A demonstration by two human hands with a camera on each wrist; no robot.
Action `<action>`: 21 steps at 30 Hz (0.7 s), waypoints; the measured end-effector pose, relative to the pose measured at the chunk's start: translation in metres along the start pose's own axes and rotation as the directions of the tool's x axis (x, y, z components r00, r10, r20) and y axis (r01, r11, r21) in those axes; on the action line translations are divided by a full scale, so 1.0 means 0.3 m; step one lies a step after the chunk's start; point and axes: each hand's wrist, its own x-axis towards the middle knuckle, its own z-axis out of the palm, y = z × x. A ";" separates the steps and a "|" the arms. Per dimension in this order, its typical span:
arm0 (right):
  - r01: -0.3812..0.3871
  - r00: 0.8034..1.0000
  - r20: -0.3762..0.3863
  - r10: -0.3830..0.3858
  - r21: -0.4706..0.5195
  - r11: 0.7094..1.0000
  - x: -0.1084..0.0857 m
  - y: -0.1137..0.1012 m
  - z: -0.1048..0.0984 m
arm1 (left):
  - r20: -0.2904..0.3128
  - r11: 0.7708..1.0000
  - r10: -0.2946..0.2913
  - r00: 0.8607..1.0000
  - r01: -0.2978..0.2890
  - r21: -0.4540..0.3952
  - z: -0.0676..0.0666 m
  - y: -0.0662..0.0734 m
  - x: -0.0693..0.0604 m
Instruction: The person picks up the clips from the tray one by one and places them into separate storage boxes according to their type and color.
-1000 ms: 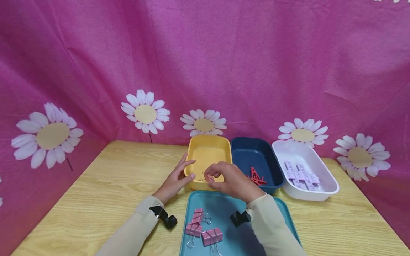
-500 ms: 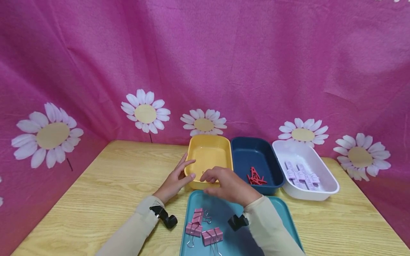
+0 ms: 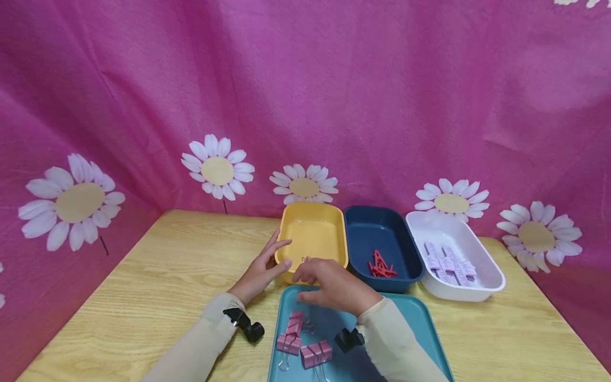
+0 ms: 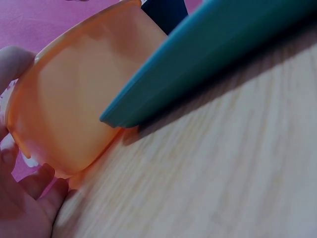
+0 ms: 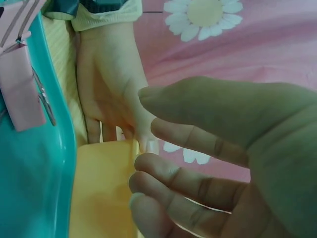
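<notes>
My left hand (image 3: 259, 271) lies at the left side of the yellow bin (image 3: 312, 228), its fingers fairly straight and touching the rim and outer wall. The left wrist view shows those fingers (image 4: 37, 191) against the wall. Over the near edge of that bin and the teal tray (image 3: 401, 318) is my right hand (image 3: 336, 285). In the right wrist view this hand (image 5: 213, 158) has loosely bent fingers, parted from the thumb, with nothing between them. A bit of wire shows inside the yellow bin, the rest hidden by the right hand. Pink binder clips (image 3: 316, 353) lie on the tray's left part.
Right of the yellow bin stands a navy bin (image 3: 379, 228) with red clothespin-like clips (image 3: 381, 265). Beside it, a white bin (image 3: 441, 225) holds lilac pieces (image 3: 448, 264). The wooden table (image 3: 191, 254) meets a pink flowered cloth (image 3: 372, 106) behind.
The pinkish wire-handled clip seen in my right fingers a second ago has left them. That hand has come down and back toward the tray, its fingers loosened. My left hand has stayed put.
</notes>
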 end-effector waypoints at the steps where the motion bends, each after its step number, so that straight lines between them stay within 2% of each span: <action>1: -0.003 1.000 0.006 0.003 -0.001 1.000 0.001 -0.002 0.002 | 0.000 1.000 -0.002 1.000 0.002 0.001 0.000 0.001 0.000; 21: 0.023 0.998 0.058 -0.023 0.006 1.000 0.000 -0.004 0.034 | 0.008 0.999 0.043 0.999 -0.043 -0.011 -0.004 0.001 -0.005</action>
